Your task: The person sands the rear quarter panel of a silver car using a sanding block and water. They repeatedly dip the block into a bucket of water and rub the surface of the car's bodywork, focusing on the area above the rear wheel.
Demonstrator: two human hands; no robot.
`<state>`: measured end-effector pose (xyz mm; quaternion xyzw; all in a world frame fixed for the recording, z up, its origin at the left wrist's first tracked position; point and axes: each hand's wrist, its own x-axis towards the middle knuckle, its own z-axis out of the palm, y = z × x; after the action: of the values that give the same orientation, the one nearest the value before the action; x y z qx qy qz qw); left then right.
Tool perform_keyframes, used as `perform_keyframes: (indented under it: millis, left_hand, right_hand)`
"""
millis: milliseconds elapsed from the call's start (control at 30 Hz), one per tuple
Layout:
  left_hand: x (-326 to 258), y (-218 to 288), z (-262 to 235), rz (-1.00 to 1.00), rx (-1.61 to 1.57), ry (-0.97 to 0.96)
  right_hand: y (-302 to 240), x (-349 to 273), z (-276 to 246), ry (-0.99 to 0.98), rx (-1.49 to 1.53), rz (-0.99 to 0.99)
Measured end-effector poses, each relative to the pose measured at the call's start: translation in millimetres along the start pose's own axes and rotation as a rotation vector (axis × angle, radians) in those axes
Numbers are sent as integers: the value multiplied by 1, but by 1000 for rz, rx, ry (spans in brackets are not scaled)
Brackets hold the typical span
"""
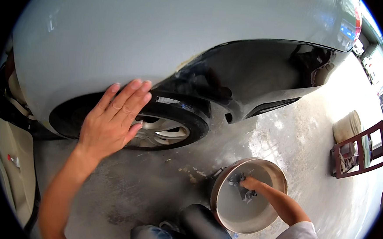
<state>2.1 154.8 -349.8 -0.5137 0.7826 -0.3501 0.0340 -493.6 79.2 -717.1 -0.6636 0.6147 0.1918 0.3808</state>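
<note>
My left hand [112,120] lies with its fingers stretched out at the edge of the grey car body [117,40], just above the rear wheel [168,133]. The fingertips seem to rest on the panel at the wheel arch. Down to the right, my right hand [251,183] reaches into a round bucket [284,180] of cloudy water. Its fingers are closed on a dark crumpled piece [246,194], partly in the water; cloth or sandpaper, I cannot tell. A black bumper [256,66] joins the grey panel, with a yellowish rough patch along the seam.
An opened car door [15,165] stands at the left edge. On the right are a pale tub [348,126] and a dark red frame rack [360,149] holding small items. My knees [198,227] are close to the bucket on the stained concrete floor [122,181].
</note>
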Motion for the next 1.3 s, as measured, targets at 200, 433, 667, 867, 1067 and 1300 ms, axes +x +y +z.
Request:
perform_keyframes:
  millis: [200,433,667,867,1067,1300]
  left_hand:
    - [-45,118,-4,-502,-503,0]
    - [-26,209,-32,-675,-835,9]
    - [-27,220,-31,-892,-981,189]
    - [-13,228,-31,-943,-993,276]
    - [-26,230,-27,-943,-934,281]
    - [-36,224,-40,-912,-877,212]
  right_hand:
    - [-69,-113,-142,-214,-75,-129]
    - [-293,-288,-346,478,-150,-603]
    - [-254,-245,-370,1065,-565,-1046]
    - [-274,-238,-351,1221,-741,-1300]
    - [-311,-225,-376,1530,-922,-1556]
    - [-319,-209,-374,1648,-1018,-1621]
